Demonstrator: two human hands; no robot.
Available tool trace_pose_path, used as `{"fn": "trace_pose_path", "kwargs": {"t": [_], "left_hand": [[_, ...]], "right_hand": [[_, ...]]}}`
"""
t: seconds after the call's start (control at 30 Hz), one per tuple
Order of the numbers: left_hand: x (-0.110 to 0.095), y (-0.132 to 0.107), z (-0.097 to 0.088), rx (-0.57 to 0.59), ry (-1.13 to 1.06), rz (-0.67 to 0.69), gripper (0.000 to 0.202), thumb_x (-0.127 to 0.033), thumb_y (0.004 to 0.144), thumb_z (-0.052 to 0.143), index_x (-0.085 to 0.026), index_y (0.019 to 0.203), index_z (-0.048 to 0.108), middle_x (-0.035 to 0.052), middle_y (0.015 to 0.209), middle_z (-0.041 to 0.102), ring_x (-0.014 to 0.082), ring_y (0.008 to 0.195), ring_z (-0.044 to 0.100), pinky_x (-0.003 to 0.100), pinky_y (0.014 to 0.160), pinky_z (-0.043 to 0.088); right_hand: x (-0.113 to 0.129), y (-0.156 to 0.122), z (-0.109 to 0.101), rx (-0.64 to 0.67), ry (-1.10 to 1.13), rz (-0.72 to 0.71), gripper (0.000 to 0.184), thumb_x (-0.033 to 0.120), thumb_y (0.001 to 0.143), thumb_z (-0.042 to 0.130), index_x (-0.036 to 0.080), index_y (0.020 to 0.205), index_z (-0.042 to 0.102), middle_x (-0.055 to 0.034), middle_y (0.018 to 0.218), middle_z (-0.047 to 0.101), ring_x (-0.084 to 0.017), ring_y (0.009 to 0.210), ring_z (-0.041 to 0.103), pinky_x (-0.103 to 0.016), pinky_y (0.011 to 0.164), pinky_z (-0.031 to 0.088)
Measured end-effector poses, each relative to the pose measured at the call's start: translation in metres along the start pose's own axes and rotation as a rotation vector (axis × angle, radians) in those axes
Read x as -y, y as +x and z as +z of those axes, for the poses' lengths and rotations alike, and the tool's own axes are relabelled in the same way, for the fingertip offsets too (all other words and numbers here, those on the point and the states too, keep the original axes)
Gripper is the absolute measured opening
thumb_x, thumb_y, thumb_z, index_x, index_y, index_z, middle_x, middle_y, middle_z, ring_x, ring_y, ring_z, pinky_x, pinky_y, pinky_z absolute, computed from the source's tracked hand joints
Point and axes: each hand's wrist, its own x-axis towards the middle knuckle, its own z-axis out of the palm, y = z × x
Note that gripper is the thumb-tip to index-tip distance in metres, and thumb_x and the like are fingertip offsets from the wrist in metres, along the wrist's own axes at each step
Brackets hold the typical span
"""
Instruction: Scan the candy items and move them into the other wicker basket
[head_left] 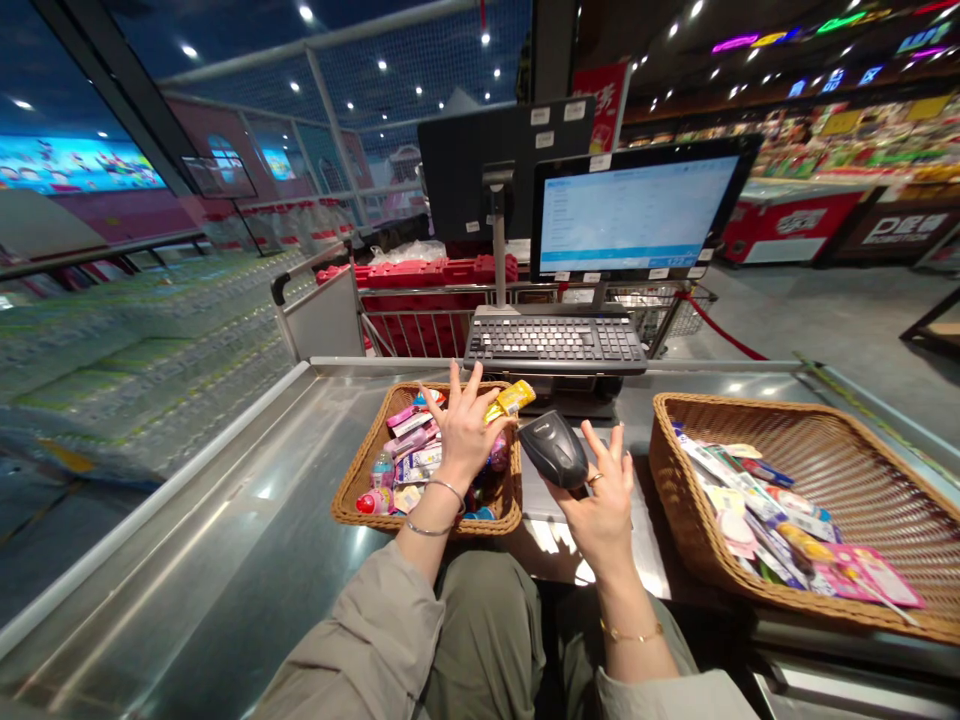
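Head view: we note the left hand [466,432] pinching a yellow packet [516,397] over the smaller basket [346,505], other fingers spread; the right hand [602,500], fingers splayed, holds a black scanner [553,447] beside that basket.

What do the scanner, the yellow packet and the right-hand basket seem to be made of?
Barcode scanner: likely hard plastic, black with a soft sheen on a smooth moulded shell.
Yellow packet: probably thin plastic or foil film, given its glossy surface.
Right-hand basket: brown woven strands, wicker or plastic imitation.
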Motion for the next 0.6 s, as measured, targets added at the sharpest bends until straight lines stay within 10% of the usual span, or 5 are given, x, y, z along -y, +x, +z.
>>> {"fn": "trace_pose_path", "kwargs": {"t": [0.6], "left_hand": [[-0.025,0.004,0.001,-0.002,-0.065,0.007,0.029,-0.036,0.087,0.069,-0.026,0.114,0.070,0.0083,0.155,0.044,0.0370,0.152,0.018,0.075,0.114,-0.010]], "right_hand": [[-0.019,0.009,-0.025,-0.155,-0.075,0.046,0.023,0.038,0.084,0.067,0.016,0.091,0.071,-0.0176,0.154,0.044,-0.040,0.153,0.012,-0.075,0.117,0.007]]}}
